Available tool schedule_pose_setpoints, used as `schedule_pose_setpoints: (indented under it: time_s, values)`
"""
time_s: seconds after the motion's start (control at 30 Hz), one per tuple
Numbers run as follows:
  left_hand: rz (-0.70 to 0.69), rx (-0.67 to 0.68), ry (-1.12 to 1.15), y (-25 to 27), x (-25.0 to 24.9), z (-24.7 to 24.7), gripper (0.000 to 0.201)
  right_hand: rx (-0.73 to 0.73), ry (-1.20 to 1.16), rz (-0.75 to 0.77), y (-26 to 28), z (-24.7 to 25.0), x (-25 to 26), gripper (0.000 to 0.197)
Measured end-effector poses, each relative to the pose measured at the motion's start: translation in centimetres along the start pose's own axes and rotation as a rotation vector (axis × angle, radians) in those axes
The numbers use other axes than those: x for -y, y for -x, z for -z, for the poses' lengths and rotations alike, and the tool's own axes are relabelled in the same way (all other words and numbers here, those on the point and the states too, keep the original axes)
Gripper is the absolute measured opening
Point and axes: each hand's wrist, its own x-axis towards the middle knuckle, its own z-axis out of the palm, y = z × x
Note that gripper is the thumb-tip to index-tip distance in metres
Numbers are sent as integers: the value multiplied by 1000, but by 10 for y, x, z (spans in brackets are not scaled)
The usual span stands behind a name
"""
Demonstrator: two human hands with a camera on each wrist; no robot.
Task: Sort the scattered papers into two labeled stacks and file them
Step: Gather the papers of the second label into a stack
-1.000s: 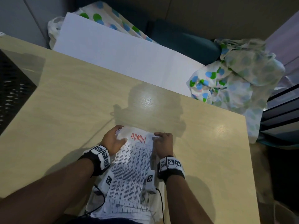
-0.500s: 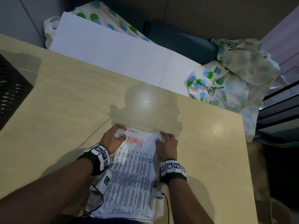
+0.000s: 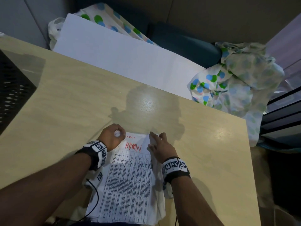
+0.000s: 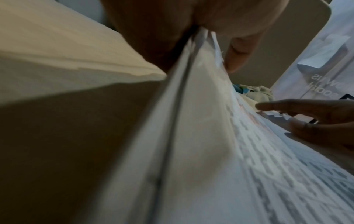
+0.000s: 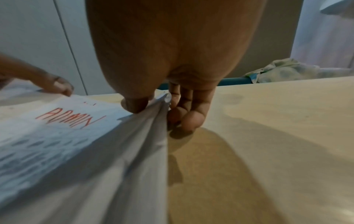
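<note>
A stack of printed papers [image 3: 128,181] lies on the near part of the wooden table [image 3: 65,108]; its top sheet bears ADMIN in red marker [image 3: 133,146]. A second sheet with red writing peeks out beyond it. My left hand [image 3: 112,136] grips the stack's far left corner, fingers curled round the paper edges [image 4: 201,50]. My right hand [image 3: 160,144] pinches the raised right edge of the stack [image 5: 153,115] between thumb and fingers, the fingertips touching the table. The stack's near end overhangs the table edge towards me.
A black perforated object [image 3: 11,88] sits at the table's left edge. Behind the table lean a white board [image 3: 123,61], a dark blue cushion [image 3: 184,44] and dotted cloth [image 3: 232,82]. Dark shelves [image 3: 283,115] stand at the right.
The right hand has slid forward along the stack's right edge and lifted it. The top ADMIN sheet has shifted nearer, uncovering the sheet beneath. The left hand stays at its corner.
</note>
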Motion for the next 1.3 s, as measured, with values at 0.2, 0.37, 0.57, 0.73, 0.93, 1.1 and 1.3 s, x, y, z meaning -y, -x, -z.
schedule_pose_setpoints:
  time_s: [0.2, 0.37, 0.57, 0.73, 0.93, 1.1, 1.3]
  values:
    - [2, -57, 120, 12, 14, -2, 19, -36, -30, -24, -13, 2, 9, 39]
    - [52, -82, 193, 14, 15, -6, 19, -148, -72, -1, -5, -12, 4, 43]
    - [135, -70, 181, 25, 23, -5, 45, -212, -308, -171, 12, -25, -9, 62]
    - [238, -132, 123, 39, 18, -16, 41, -274, -484, -295, 21, -24, -12, 31]
    - [262, -256, 124, 49, -1, -29, 43, -122, -181, -388, 24, -31, 8, 50]
    - [286, -239, 50, 57, 5, -21, 26, -100, -150, -499, 60, -27, 1, 62]
    - [357, -82, -126, 67, 10, -27, 34, -79, -109, -394, 74, -41, 7, 55]
